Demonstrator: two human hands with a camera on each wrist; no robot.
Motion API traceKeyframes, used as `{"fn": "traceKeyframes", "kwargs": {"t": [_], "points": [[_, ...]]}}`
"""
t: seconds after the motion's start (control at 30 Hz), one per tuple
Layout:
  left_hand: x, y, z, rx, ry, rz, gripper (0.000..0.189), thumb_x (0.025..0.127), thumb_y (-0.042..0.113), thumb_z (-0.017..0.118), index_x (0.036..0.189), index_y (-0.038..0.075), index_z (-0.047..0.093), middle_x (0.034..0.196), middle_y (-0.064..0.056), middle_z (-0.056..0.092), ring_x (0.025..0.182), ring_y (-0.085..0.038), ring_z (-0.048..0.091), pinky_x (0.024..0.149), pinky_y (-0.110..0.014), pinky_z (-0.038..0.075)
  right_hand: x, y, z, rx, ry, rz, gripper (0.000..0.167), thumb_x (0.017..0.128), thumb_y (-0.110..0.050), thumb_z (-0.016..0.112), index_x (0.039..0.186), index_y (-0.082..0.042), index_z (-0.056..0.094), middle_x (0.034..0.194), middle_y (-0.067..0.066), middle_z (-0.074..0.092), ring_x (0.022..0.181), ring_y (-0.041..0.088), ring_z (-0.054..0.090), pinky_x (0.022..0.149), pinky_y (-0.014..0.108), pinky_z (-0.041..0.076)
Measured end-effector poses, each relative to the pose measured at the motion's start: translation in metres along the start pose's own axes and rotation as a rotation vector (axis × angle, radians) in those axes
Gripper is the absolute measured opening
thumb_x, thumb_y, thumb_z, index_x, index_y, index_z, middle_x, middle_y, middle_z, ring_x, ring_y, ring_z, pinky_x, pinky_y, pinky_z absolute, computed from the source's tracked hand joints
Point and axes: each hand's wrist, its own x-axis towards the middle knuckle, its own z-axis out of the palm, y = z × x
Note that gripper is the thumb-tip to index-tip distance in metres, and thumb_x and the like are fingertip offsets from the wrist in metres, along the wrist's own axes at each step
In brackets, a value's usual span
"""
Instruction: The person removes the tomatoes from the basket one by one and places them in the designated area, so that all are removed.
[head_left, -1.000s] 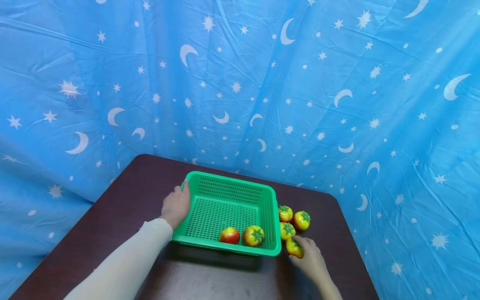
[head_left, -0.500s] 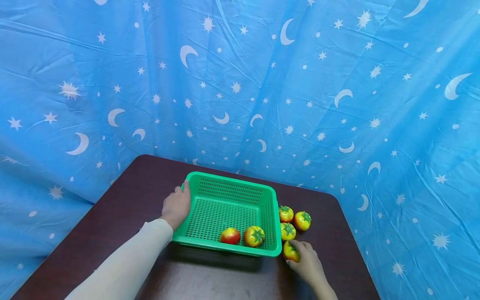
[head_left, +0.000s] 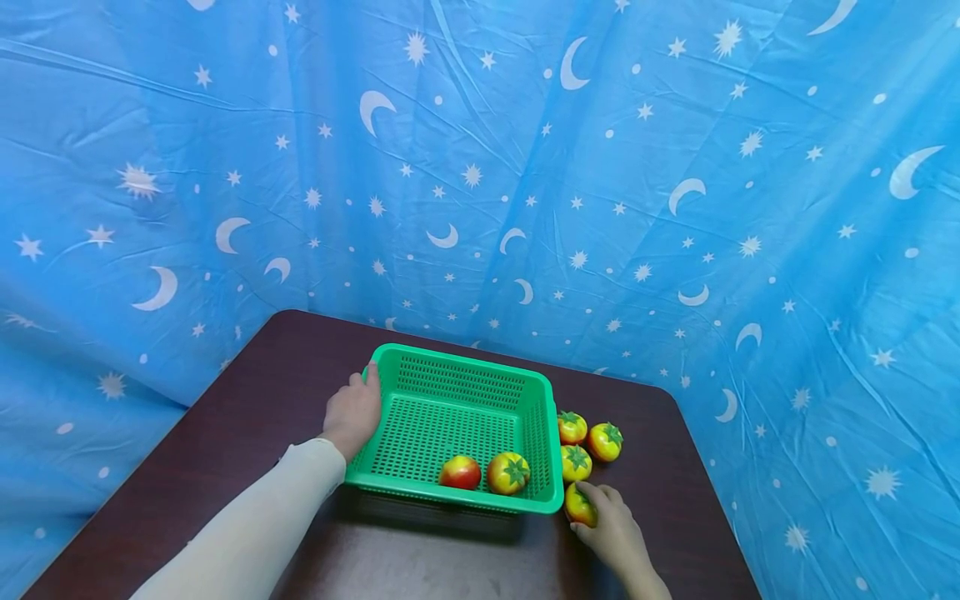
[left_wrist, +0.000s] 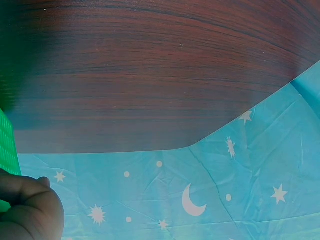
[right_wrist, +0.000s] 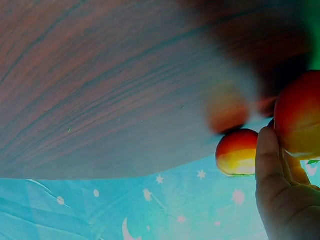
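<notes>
My left hand (head_left: 354, 412) grips the left rim of a green plastic basket (head_left: 450, 354) with a perforated base; the hand also shows beside the green wall (left_wrist: 9, 150) in the left wrist view. Inside the basket, a red-yellow tomato (head_left: 460, 472) and a second tomato (head_left: 507, 473) with a green leafy top lie near the front. My right hand (head_left: 617, 533) holds another tomato (head_left: 581, 506) between thumb and fingers, just outside the basket's front right corner. This held tomato (right_wrist: 300, 115) is cut off by the frame edge in the right wrist view.
Beyond the right hand, a tomato (head_left: 576, 463), another tomato (head_left: 572, 427) and a third tomato (head_left: 604, 442) cluster along the basket's right side. The dark wooden table (head_left: 255, 400) has rounded far corners. A blue curtain (head_left: 480, 225) with moons and stars hangs behind it.
My right hand has shifted slightly left and nearer the table's front with its tomato, widening the gap to the tomatoes behind. The left hand and basket stay almost the same.
</notes>
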Motion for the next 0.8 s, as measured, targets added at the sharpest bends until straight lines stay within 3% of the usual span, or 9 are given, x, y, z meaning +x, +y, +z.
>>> {"fn": "traceKeyframes", "kwargs": {"t": [0.63,0.8], "points": [[-0.002,0.0,-0.001,0.005,0.004,0.007,0.065,0.101,-0.004,0.045,0.159,-0.003,0.015,0.112,-0.029,0.053,0.066,-0.024,0.052,0.053,-0.037,0.048,0.0,0.002,-0.003,-0.019,0.004,0.009,0.063,0.077,-0.021,0.086,0.134,-0.013,0.062,0.13,0.025,0.058,0.107,0.04,0.061,0.088,0.062,0.052],[-0.002,0.0,-0.002,0.003,0.0,0.002,0.065,0.101,-0.004,0.044,0.159,-0.002,0.015,0.111,-0.028,0.053,0.066,-0.024,0.052,0.053,-0.037,0.047,0.001,-0.002,-0.015,-0.024,0.018,-0.001,0.064,0.078,-0.02,0.085,0.136,-0.012,0.06,0.134,0.027,0.056,0.113,0.045,0.06,0.088,0.063,0.052]]}}
